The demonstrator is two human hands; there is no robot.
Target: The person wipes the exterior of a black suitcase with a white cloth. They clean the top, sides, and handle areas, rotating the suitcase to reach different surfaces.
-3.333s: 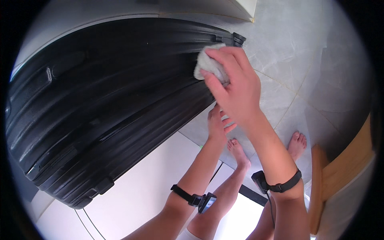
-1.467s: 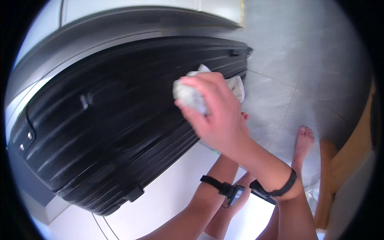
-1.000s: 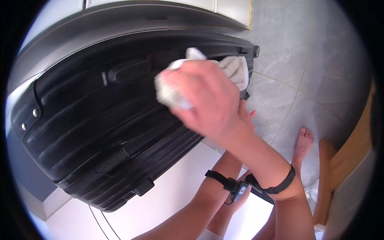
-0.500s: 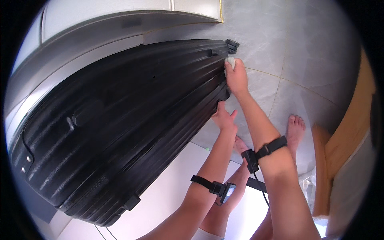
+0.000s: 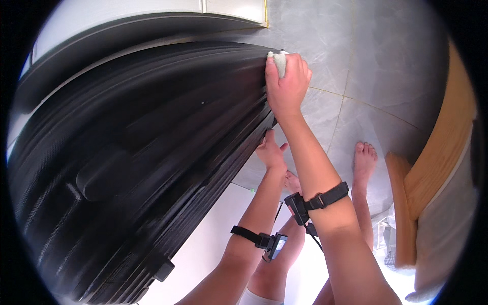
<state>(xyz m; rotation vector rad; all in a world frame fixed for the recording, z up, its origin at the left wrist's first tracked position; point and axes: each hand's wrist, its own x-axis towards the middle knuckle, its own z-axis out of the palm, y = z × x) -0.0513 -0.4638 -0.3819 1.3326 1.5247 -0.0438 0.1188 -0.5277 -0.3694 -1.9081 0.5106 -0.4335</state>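
Note:
A large black ribbed suitcase (image 5: 152, 117) slants across the left half of the view, its narrow-looking end toward the middle. At the far corner of that end, my right hand (image 5: 288, 86) is closed around a whitish cloth (image 5: 279, 63) and presses it against the suitcase. My left hand (image 5: 272, 152) grips the suitcase's lower edge nearer to me, the thumb sticking out to the side. Some of its fingers are hidden behind the edge. Black straps with small devices circle both my forearms.
A white cabinet (image 5: 132, 20) runs along the far left, behind the suitcase. Grey tiled floor (image 5: 376, 76) lies beyond my hands, and my bare feet (image 5: 365, 157) stand on it. A wooden piece of furniture (image 5: 437, 168) curves along the right side.
The suitcase appears larger and closer. My right hand has moved with the cloth to the far corner, covering the wheel seen there before. The left hand stays at the lower edge.

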